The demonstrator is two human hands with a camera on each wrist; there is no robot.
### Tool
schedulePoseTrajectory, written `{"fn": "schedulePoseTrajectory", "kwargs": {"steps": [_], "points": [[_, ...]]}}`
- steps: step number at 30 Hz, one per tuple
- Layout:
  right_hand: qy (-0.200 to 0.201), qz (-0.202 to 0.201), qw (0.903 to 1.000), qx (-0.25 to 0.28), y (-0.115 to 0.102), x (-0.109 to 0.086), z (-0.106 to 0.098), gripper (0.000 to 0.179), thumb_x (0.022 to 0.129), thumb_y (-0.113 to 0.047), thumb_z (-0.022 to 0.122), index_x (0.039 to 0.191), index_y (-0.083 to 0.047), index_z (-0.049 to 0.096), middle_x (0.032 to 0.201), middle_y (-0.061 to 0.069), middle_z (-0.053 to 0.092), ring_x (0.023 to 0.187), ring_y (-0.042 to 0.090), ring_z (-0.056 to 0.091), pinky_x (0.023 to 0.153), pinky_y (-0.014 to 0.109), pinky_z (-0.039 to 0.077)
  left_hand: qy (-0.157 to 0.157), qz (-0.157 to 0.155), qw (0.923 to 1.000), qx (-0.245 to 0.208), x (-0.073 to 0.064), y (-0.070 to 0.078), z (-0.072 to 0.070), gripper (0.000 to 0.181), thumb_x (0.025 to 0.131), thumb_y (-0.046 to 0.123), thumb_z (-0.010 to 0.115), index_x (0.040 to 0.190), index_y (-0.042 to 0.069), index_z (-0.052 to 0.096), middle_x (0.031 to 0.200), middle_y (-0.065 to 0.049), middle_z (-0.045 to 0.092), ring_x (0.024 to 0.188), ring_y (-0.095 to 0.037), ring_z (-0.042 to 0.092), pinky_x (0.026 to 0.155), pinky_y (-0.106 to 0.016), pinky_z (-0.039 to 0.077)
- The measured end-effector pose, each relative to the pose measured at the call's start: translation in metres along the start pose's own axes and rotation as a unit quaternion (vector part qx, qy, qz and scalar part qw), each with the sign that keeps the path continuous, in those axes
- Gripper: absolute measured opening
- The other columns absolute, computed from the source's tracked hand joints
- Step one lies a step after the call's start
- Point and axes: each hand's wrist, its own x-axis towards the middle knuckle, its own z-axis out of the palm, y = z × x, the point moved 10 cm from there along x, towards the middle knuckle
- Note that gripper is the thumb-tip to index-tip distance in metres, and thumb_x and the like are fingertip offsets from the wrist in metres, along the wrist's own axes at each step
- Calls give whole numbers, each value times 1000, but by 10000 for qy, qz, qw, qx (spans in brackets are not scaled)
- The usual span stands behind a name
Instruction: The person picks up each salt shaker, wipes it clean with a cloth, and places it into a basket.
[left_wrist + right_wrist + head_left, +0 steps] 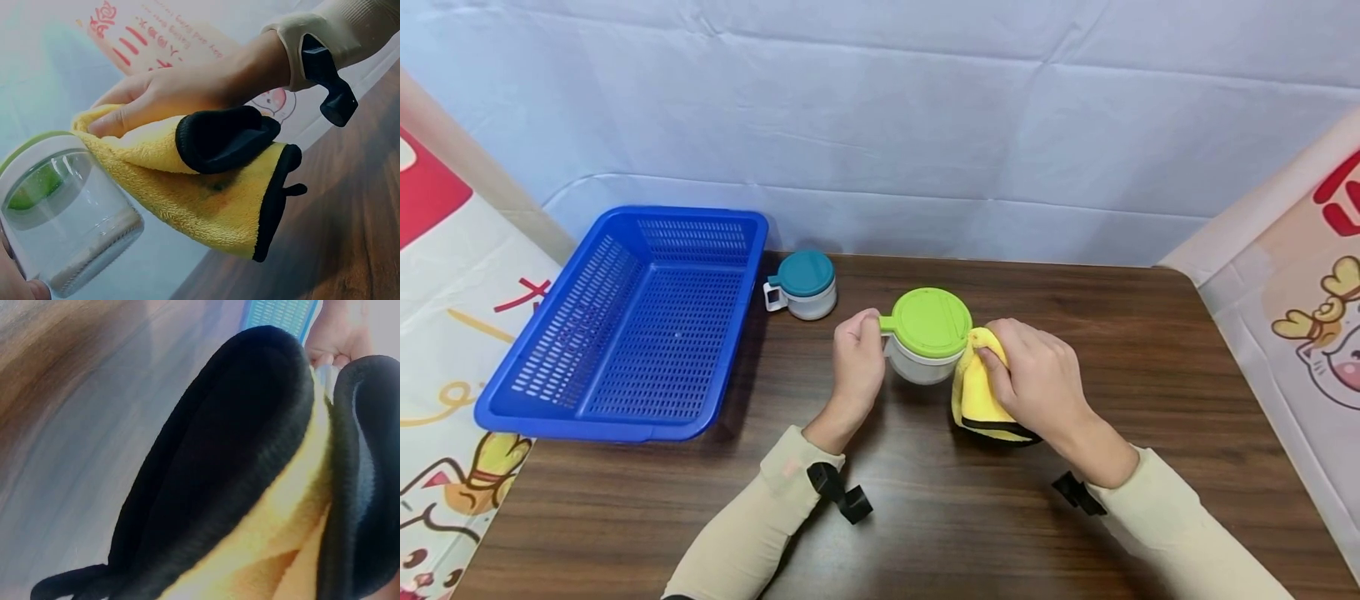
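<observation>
My left hand (858, 360) grips the handle of a clear seasoning jar (917, 365) with a bright green lid (931, 322). In the left wrist view the jar (94, 212) is tilted, and a pale layer shows at its bottom. A folded yellow cloth (981, 387) with black edging is pinched in my right hand (1045, 379), thumb on top. The cloth meets the right side of the jar's rim. Black-edged folds of the cloth (281, 537) fill most of the right wrist view and hide the right hand's fingers there.
A blue plastic basket (748, 250) with slotted walls stands at the left of the wooden table (1150, 375). Beside it, near the back edge, is a second jar with a teal lid (806, 273) and white handle. A pale sheet (880, 125) hangs behind the table.
</observation>
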Motion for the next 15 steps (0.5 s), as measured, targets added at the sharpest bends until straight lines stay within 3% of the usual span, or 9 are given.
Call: {"fn": "schedulePoseTrajectory", "kwargs": {"steps": [15], "points": [[-194,219,9996,27,6,3,6,50,108,-45,36,97,-3,61,78,7,60,55,22,50,46,40,43,75,-10,10000,-60,1,-1,-3,34,90,2,36,57,11,34,54,3,27,50,-11,25,49,-22,18]]}}
